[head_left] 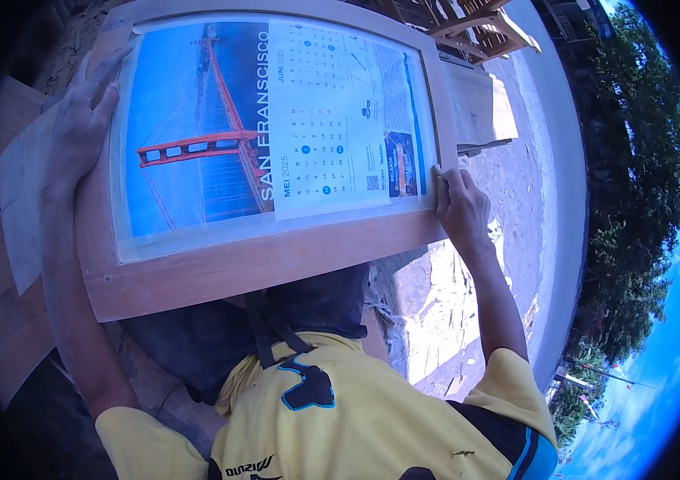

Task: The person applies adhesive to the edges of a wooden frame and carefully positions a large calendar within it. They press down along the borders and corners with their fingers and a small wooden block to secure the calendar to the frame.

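Observation:
A wooden frame (276, 270) lies tilted in front of me, above my lap. Set inside it is a calendar sheet (300, 136), turned sideways, with a red bridge picture on its left and date grids on its right. My left hand (88, 116) lies along the frame's left side, fingers stretched out and thumb apart. At the lower right corner, my right hand (464, 204) has its fingers curled and pressed to the inner edge of the wood. Whatever those fingers may pinch is too small to make out.
Wooden boards (24, 200) lean or lie at the left. Beyond the frame's upper right stands slatted wooden furniture (484, 36), with a wooden panel (480, 104) below it. A paved strip (564, 160) runs along the right, with trees (628, 152) behind.

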Available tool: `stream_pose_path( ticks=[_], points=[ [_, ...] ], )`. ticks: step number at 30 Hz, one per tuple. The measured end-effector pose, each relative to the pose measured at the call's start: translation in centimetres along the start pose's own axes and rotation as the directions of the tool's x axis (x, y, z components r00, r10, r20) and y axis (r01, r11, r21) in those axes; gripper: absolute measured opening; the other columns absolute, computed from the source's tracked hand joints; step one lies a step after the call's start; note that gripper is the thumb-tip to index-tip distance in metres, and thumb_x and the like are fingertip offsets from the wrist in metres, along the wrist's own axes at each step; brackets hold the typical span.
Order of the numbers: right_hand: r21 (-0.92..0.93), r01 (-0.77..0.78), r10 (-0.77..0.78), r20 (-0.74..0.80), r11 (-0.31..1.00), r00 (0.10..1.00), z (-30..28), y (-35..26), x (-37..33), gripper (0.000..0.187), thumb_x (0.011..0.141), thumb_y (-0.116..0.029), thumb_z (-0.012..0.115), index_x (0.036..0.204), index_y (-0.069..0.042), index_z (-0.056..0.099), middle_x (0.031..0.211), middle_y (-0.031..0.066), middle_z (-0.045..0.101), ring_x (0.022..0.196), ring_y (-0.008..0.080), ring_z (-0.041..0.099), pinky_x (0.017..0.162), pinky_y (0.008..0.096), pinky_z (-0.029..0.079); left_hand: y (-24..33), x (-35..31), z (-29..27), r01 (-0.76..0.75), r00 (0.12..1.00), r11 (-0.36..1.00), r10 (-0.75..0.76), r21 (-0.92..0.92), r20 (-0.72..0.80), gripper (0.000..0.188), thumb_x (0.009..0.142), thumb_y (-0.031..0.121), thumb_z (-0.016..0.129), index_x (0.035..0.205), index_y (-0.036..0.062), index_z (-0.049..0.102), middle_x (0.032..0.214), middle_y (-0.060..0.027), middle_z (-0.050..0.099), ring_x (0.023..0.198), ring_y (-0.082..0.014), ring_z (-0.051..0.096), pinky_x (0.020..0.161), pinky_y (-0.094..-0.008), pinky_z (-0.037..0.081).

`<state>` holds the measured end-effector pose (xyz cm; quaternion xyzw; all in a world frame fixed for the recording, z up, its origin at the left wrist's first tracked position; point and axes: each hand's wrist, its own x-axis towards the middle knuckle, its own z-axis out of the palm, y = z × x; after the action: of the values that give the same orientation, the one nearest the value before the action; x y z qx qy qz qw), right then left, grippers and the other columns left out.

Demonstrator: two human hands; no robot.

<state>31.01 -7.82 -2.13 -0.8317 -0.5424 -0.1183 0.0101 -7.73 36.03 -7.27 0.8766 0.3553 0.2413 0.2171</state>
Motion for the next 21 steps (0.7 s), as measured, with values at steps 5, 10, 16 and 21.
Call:
stream_pose_path(
  ticks=[5,10,16,21],
  points=[
    [-0.023,-0.029,0.027,-0.057,0.999,0.998,4.4,0.6,12.5,0.017,0.103,-0.018,0.060,0.098,-0.002,0.062,0.095,0.0207,0.070,0.080,0.0452,0.071,0.072,0.0562,0.055,0.1,-0.6,0.4,0.004,1.000,1.000,-0.004,-0.002,0.011,0.044,0.108,0.025,0.050,0.151,0.0239,0.057,0.160,-0.0265,0.041,0.146,-0.0442,0.044,0.119,-0.0513,0.040],
    [-0.054,0.125,-0.132,-0.171,0.991,0.976,6.7,3.8,19.5,0.022,0.103,-0.021,0.057,0.105,0.000,0.065,0.104,0.0242,0.072,0.086,0.0443,0.073,0.079,0.0528,0.059,0.8,-0.4,1.2,-0.006,1.000,1.000,0.006,-0.017,0.006,0.045,0.107,0.025,0.050,0.151,0.0228,0.057,0.160,-0.0262,0.041,0.145,-0.0442,0.046,0.119,-0.0515,0.041],
    [-0.045,-0.009,0.019,0.222,0.999,0.975,-1.3,0.0,2.3,0.013,0.104,-0.017,0.062,0.098,-0.005,0.060,0.091,0.0197,0.069,0.079,0.0424,0.071,0.070,0.0519,0.055,0.3,-0.8,0.5,-0.014,1.000,1.000,0.014,-0.014,-0.001,0.045,0.107,0.026,0.050,0.152,0.0216,0.056,0.159,-0.0260,0.042,0.143,-0.0443,0.047,0.117,-0.0517,0.042],
    [-0.090,-0.039,0.059,0.236,0.995,0.970,-2.2,-1.5,0.3,0.014,0.102,-0.012,0.059,0.097,0.001,0.059,0.091,0.0220,0.069,0.072,0.0441,0.072,0.065,0.0523,0.058,-1.4,-0.6,1.4,-0.067,0.998,0.993,0.068,-0.102,0.011,0.046,0.106,0.026,0.050,0.152,0.0206,0.056,0.159,-0.0258,0.042,0.142,-0.0443,0.048,0.117,-0.0519,0.042]
  ],
)
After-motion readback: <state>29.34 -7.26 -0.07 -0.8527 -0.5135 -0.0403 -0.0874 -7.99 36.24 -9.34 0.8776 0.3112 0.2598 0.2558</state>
